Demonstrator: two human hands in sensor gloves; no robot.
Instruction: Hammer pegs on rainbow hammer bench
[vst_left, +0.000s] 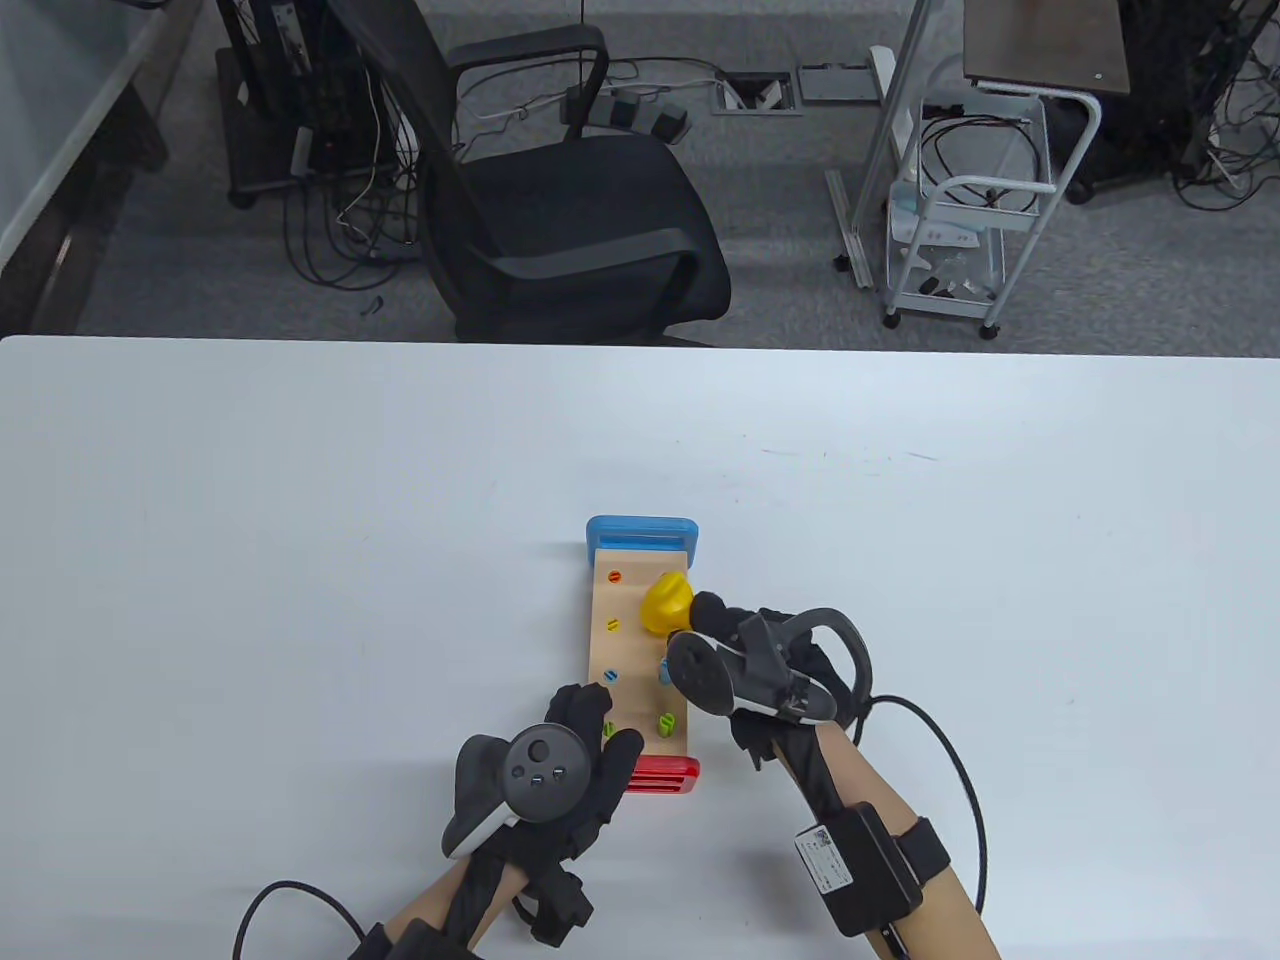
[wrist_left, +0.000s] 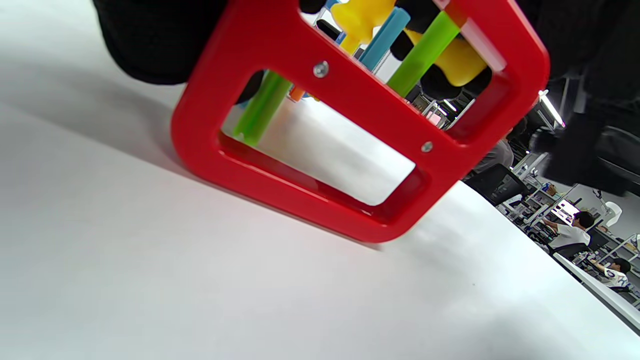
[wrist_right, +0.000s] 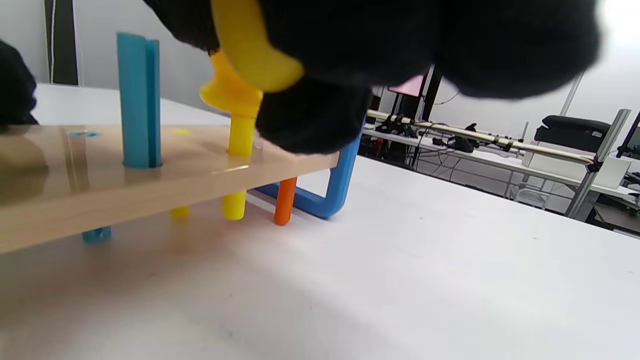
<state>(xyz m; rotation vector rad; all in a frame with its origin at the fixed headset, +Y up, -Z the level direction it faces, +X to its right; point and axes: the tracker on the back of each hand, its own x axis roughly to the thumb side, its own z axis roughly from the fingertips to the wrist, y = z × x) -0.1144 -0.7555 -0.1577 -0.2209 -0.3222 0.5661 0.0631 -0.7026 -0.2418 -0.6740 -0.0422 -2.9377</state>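
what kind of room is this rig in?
Likely an office-style lab or workshop: a black office chair behind the white table, cables around floor equipment, a white wheeled cart, and people at workbenches in the left wrist view.

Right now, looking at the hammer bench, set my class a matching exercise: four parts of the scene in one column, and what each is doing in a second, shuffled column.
Column A
1. yellow hammer
2. blue peg
3. left hand
4. orange peg

Column B
a. stands tall above the board
b. rests on the bench's red end
c. sits on the yellow peg
d. driven down, showing below the board

Pairs: 1-c, 2-a, 3-b, 4-d
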